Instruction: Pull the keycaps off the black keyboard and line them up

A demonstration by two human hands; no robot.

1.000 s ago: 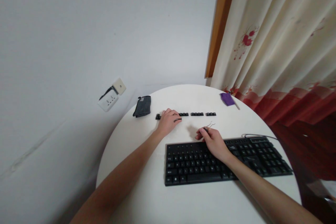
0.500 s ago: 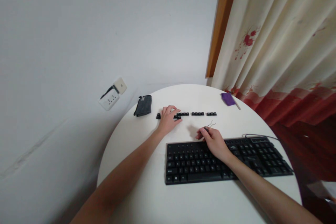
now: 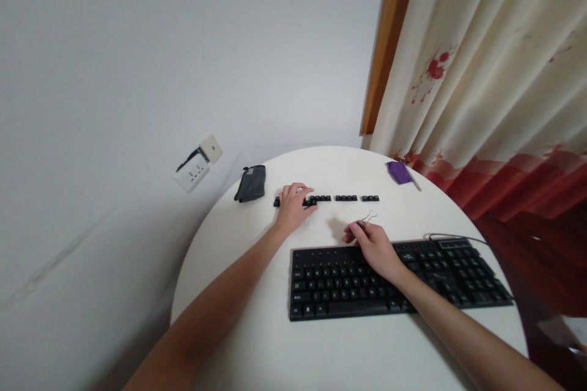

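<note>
Your left hand (image 3: 290, 210) is over the left part of a line of small black keycaps (image 3: 323, 198), palm down, with the thumb and index finger apart; a few caps show in the gap between them, but you cannot tell whether the fingertips touch any. To the right of that hand, the line runs on in short groups with gaps between them, across the white round table (image 3: 238, 269). Your right hand (image 3: 375, 248) has its fingers closed around the dark handle of a wire-ended tool (image 3: 369, 216), whose two thin bent prongs stick out beyond the hand. That hand is above the back edge of the black keyboard (image 3: 339, 306), which lies at the near side of the table, its cable (image 3: 458, 236) trailing off behind. A dark pouch (image 3: 251, 184) lies left of the keycaps, and a purple cloth (image 3: 398, 173) at the far right.
</note>
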